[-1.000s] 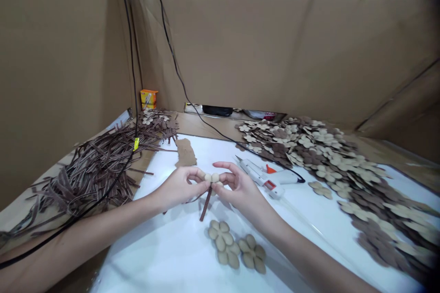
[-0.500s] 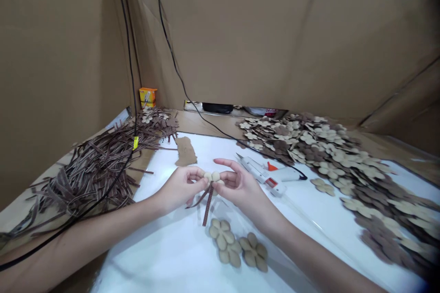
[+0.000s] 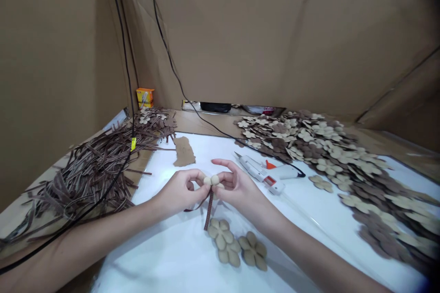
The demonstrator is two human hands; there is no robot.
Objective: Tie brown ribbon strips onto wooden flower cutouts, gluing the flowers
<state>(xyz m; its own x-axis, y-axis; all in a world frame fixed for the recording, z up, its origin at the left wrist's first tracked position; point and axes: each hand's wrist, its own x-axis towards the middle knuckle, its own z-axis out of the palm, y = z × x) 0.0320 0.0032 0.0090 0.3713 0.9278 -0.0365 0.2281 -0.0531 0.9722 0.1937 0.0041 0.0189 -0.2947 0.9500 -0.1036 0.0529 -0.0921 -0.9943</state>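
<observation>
My left hand (image 3: 187, 188) and my right hand (image 3: 235, 183) meet above the white board, both pinching a small beige fabric flower (image 3: 212, 179). Its rounded petals show between the fingertips; the rest is covered by them. From beneath my thumbs a dark brown stitched ribbon (image 3: 209, 210) hangs down, with another strip slanting left under my left hand. My right index finger is raised off the flower. Just below the hands, several beige padded flowers (image 3: 223, 236) lie on the board, two overlapping and one (image 3: 253, 251) beside them.
A glue gun (image 3: 261, 174) with a clear glue stick lies right of my hands, its black cable (image 3: 220, 129) running upward. Brown ribbons (image 3: 92, 169) are heaped at left, flower cutouts (image 3: 319, 146) at right. A cardboard scrap (image 3: 184, 151) and an orange box (image 3: 145, 97) are farther back.
The view has shifted slightly. Both hands keep their pinch on the flower, and the ribbon strip under my left hand lies a little differently.
</observation>
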